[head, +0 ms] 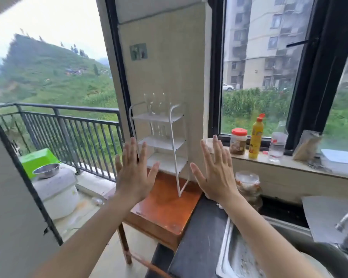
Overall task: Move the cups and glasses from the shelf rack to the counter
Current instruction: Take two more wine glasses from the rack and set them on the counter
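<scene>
Both the left hand (132,173) and right hand (216,173) are held spread and empty near the tall white wire shelf rack (165,141), whose clear glasses (156,104) on the far upper tiers could be toppled if knocked.

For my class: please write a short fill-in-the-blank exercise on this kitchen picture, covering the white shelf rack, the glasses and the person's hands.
1. The white shelf rack stands on a small ____ table.
2. The clear glasses stand on the rack's top and ____ shelves.
3. Both the left hand and the right hand are open and hold ____.
4. The yellow bottle on the windowsill has an ____ cap.

Missing words: wooden; middle; nothing; orange
</scene>
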A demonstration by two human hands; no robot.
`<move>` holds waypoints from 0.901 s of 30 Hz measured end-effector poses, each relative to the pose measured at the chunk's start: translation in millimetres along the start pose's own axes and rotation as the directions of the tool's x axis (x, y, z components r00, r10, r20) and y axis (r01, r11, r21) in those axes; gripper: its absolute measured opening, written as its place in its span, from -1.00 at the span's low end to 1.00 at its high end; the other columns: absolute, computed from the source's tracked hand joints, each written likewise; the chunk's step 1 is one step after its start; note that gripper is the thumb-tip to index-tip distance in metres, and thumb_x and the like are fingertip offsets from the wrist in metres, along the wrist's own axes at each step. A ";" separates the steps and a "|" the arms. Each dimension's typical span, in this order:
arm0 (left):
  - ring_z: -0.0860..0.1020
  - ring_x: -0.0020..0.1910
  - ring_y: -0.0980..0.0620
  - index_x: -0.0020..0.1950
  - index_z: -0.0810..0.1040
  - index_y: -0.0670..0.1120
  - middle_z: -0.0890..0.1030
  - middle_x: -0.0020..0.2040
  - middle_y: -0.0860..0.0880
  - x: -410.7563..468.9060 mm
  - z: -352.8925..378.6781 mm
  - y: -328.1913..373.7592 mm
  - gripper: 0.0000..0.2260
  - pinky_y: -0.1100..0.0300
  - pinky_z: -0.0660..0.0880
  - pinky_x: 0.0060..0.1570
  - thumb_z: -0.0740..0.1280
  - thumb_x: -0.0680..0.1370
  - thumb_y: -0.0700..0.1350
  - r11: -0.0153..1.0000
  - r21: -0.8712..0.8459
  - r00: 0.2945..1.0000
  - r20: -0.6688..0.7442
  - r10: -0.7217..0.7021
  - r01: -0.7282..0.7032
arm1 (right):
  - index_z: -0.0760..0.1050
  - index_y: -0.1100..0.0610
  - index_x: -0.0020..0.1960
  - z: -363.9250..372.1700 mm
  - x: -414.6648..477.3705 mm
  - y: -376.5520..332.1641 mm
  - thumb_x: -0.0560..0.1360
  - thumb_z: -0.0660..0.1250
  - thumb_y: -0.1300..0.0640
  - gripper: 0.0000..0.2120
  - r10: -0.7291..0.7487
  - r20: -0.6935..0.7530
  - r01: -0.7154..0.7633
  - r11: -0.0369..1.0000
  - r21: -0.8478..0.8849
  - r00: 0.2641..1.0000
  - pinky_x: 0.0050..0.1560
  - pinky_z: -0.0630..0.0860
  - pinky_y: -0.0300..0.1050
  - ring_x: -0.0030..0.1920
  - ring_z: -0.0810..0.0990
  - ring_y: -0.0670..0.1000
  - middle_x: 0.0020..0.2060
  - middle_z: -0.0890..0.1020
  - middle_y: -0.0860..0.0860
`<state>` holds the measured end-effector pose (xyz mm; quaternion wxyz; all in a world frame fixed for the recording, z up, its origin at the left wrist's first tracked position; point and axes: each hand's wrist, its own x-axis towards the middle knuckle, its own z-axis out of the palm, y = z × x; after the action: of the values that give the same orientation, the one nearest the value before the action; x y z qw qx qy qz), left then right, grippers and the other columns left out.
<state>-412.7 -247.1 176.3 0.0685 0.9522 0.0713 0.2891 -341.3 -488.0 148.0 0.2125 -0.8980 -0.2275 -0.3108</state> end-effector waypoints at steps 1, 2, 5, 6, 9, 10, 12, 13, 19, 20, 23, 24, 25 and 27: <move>-0.31 0.57 -0.05 0.63 -0.17 0.04 -0.32 0.60 -0.06 22.1 4.3 2.0 -0.33 -0.17 -0.22 0.52 -0.16 0.59 0.33 1.000 -0.007 1.000 -0.016 0.020 -0.021 | -0.01 0.00 0.66 4.8 22.6 6.1 0.62 0.13 -0.25 -0.28 -0.011 -0.013 0.011 1.000 0.008 1.000 0.57 0.02 0.25 0.63 0.01 0.22 0.64 -0.05 0.17; -0.31 0.58 -0.05 0.62 -0.16 0.06 -0.31 0.60 -0.05 46.8 9.0 2.9 -0.33 -0.15 -0.24 0.52 -0.15 0.59 0.33 0.999 -0.010 0.998 -0.037 0.042 -0.042 | -0.01 0.00 0.66 10.3 48.2 12.3 0.62 0.14 -0.25 -0.29 -0.024 -0.019 0.024 1.000 0.015 1.000 0.56 0.05 0.25 0.62 0.03 0.22 0.64 -0.05 0.17; -0.25 0.59 -0.05 0.62 -0.10 0.06 -0.24 0.62 -0.06 107.6 21.5 -0.7 -0.32 -0.12 -0.23 0.51 -0.11 0.58 0.34 0.998 -0.029 0.994 -0.098 0.056 -0.059 | -0.05 -0.01 0.66 28.5 114.1 23.7 0.63 0.09 -0.27 -0.29 -0.037 -0.032 0.037 0.999 0.023 0.999 0.57 0.10 0.23 0.62 0.04 0.20 0.64 -0.05 0.17; -0.23 0.59 -0.05 0.63 -0.08 0.06 -0.22 0.63 -0.07 122.7 25.5 -3.3 -0.32 -0.11 -0.22 0.51 -0.11 0.57 0.34 0.998 -0.040 0.993 -0.110 0.051 -0.056 | -0.06 -0.01 0.65 34.7 129.8 24.5 0.63 0.07 -0.28 -0.29 -0.040 -0.037 0.041 0.999 0.031 0.999 0.57 0.09 0.21 0.62 0.05 0.20 0.64 -0.03 0.17; -0.23 0.59 -0.02 0.62 -0.11 0.07 -0.22 0.63 -0.06 170.0 44.2 -17.7 -0.31 -0.07 -0.22 0.49 -0.14 0.57 0.37 0.998 -0.058 0.991 -0.135 0.026 -0.034 | -0.07 -0.02 0.65 60.7 179.9 24.5 0.62 0.05 -0.30 -0.28 -0.037 -0.036 0.039 0.997 0.070 0.999 0.58 0.08 0.17 0.62 0.06 0.18 0.64 -0.02 0.16; -0.24 0.59 -0.01 0.62 -0.12 0.07 -0.23 0.63 -0.05 185.1 51.9 -23.9 -0.31 -0.07 -0.22 0.49 -0.14 0.57 0.37 0.997 -0.071 0.990 -0.138 0.021 -0.031 | -0.08 -0.02 0.65 70.0 195.1 24.8 0.62 0.05 -0.31 -0.28 -0.034 -0.035 0.036 0.996 0.082 0.999 0.58 0.07 0.15 0.62 0.05 0.17 0.64 -0.02 0.15; -0.25 0.59 0.00 0.62 -0.13 0.06 -0.25 0.62 -0.04 213.2 67.7 -36.5 -0.30 -0.08 -0.20 0.50 -0.13 0.57 0.38 0.993 -0.117 0.991 -0.129 0.015 -0.030 | -0.10 -0.04 0.64 87.6 220.6 25.4 0.63 0.05 -0.32 -0.28 -0.025 -0.031 0.028 0.995 0.096 0.999 0.56 0.06 0.12 0.62 0.04 0.15 0.64 -0.03 0.13; -0.25 0.59 -0.01 0.62 -0.13 0.06 -0.26 0.62 -0.04 226.9 76.9 -43.1 -0.29 -0.08 -0.19 0.50 -0.12 0.56 0.37 0.990 -0.139 0.992 -0.123 0.015 -0.032 | -0.10 -0.05 0.64 97.4 232.3 26.2 0.62 0.04 -0.33 -0.28 -0.011 -0.031 0.015 0.995 0.104 0.999 0.55 0.07 0.10 0.62 0.05 0.15 0.64 -0.02 0.12; -0.17 0.60 -0.07 0.63 -0.08 0.02 -0.15 0.63 -0.11 316.7 134.2 -85.8 -0.33 -0.11 -0.09 0.54 0.01 0.62 0.28 0.967 -0.231 0.986 -0.146 0.078 -0.111 | -0.02 -0.05 0.64 148.5 295.6 36.9 0.59 0.03 -0.34 -0.28 0.092 -0.025 -0.089 0.991 0.104 0.995 0.51 0.20 0.18 0.59 0.17 0.19 0.63 0.06 0.14; -0.16 0.60 -0.07 0.63 -0.09 0.01 -0.15 0.63 -0.11 338.3 144.8 -95.6 -0.34 -0.09 -0.09 0.54 0.02 0.62 0.27 0.959 -0.255 0.986 -0.141 0.092 -0.126 | 0.00 -0.04 0.64 157.8 313.0 38.3 0.60 0.05 -0.32 -0.29 0.103 -0.019 -0.101 0.992 0.080 0.994 0.51 0.20 0.17 0.58 0.17 0.19 0.62 0.08 0.14; -0.14 0.60 -0.08 0.63 -0.08 -0.01 -0.13 0.63 -0.12 402.3 168.5 -117.9 -0.32 -0.03 -0.10 0.51 0.09 0.62 0.23 0.926 -0.349 0.987 -0.114 0.111 -0.144 | 0.03 -0.02 0.64 176.1 369.9 39.0 0.62 0.08 -0.28 -0.31 0.146 0.002 -0.145 0.988 0.058 0.989 0.51 0.21 0.12 0.57 0.20 0.17 0.61 0.14 0.12; -0.12 0.59 -0.10 0.62 -0.09 0.00 -0.12 0.63 -0.13 423.5 175.7 -124.1 -0.31 -0.05 -0.06 0.50 0.12 0.61 0.22 0.912 -0.385 0.989 -0.102 0.106 -0.138 | 0.03 -0.02 0.64 182.0 389.6 38.1 0.62 0.08 -0.29 -0.31 0.164 0.008 -0.164 0.984 0.061 0.986 0.52 0.24 0.13 0.56 0.22 0.17 0.60 0.15 0.12; -0.09 0.59 -0.12 0.62 -0.09 0.01 -0.12 0.63 -0.12 444.2 182.7 -129.6 -0.31 -0.09 -0.01 0.50 0.14 0.61 0.22 0.900 -0.419 0.992 -0.090 0.093 -0.122 | 0.03 -0.03 0.64 187.9 408.3 37.0 0.62 0.07 -0.31 -0.31 0.181 0.012 -0.181 0.981 0.066 0.983 0.51 0.25 0.14 0.55 0.24 0.17 0.60 0.17 0.11; -0.05 0.59 -0.14 0.62 -0.08 0.02 -0.10 0.63 -0.11 477.2 194.9 -137.0 -0.31 -0.14 0.08 0.48 0.13 0.61 0.23 0.882 -0.463 0.995 -0.070 0.064 -0.089 | 0.02 -0.08 0.63 199.0 437.0 34.7 0.62 0.08 -0.31 -0.33 0.195 0.018 -0.195 0.977 0.081 0.981 0.48 0.30 0.14 0.53 0.28 0.16 0.59 0.19 0.08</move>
<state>76.0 -46.5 250.3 0.2813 0.9022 -0.0360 0.3250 76.6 -291.0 283.3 0.2779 -0.9080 -0.1521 -0.2743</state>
